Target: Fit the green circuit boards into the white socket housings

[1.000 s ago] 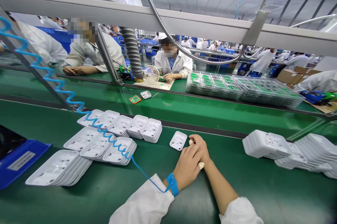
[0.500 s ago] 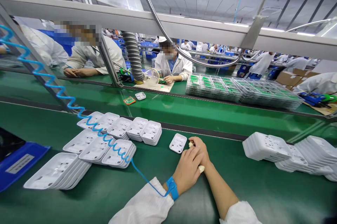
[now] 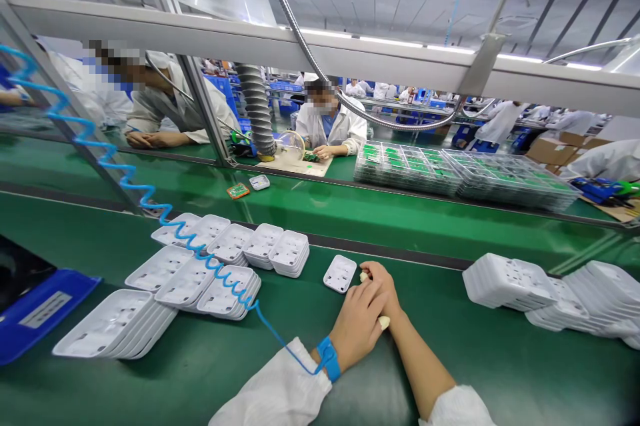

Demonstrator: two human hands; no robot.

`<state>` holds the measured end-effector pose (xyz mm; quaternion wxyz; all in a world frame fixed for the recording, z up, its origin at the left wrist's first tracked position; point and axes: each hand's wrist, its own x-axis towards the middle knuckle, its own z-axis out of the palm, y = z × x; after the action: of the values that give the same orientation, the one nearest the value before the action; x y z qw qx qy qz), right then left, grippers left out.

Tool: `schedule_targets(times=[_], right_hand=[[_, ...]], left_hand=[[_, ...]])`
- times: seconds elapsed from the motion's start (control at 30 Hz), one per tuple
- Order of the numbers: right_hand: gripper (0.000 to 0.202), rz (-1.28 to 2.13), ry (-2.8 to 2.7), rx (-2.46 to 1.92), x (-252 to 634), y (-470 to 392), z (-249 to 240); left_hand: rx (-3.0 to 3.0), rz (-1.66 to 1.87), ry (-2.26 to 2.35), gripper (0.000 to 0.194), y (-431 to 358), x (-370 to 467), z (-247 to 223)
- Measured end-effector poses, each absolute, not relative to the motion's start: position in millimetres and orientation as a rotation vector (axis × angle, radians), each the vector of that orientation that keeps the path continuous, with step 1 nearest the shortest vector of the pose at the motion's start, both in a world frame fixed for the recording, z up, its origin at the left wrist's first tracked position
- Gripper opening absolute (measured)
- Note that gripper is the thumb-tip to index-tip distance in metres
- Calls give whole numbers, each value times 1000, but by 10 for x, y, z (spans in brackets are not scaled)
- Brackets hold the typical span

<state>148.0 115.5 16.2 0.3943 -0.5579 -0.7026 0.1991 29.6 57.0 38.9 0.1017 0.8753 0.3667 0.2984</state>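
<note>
My left hand (image 3: 357,319), with a blue wrist strap (image 3: 328,358), lies across my right hand (image 3: 383,283) on the green bench. Its fingers stretch over the back of the right hand and hold no part. The right hand's fingers are mostly covered. Pale finger cots (image 3: 384,323) show on some fingertips. Just left of the hands, a single white plastic cover (image 3: 340,273) lies flat, untouched. Stacks of similar white covers (image 3: 289,253) stand farther left, and more tilted stacks (image 3: 510,283) stand to the right.
A coiled blue cord (image 3: 150,196) runs from the strap across the left stacks. Beyond lies a green belt (image 3: 400,226) carrying an orange-edged circuit board (image 3: 238,191) and a small white part (image 3: 259,182). Clear trays of green boards (image 3: 410,166) and co-workers are across it. A blue bin (image 3: 45,313) sits left.
The circuit board and small white part have moved left along the belt. A co-worker's head at the left has shifted left. My hands keep their pose; the view has moved slightly.
</note>
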Motion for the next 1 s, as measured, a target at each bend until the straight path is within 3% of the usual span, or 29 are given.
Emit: schedule_targets(times=[1.0], right_hand=[[30, 549, -1789, -1451, 1506, 1204, 25]], left_hand=[[2559, 797, 1122, 38, 522, 283, 447]])
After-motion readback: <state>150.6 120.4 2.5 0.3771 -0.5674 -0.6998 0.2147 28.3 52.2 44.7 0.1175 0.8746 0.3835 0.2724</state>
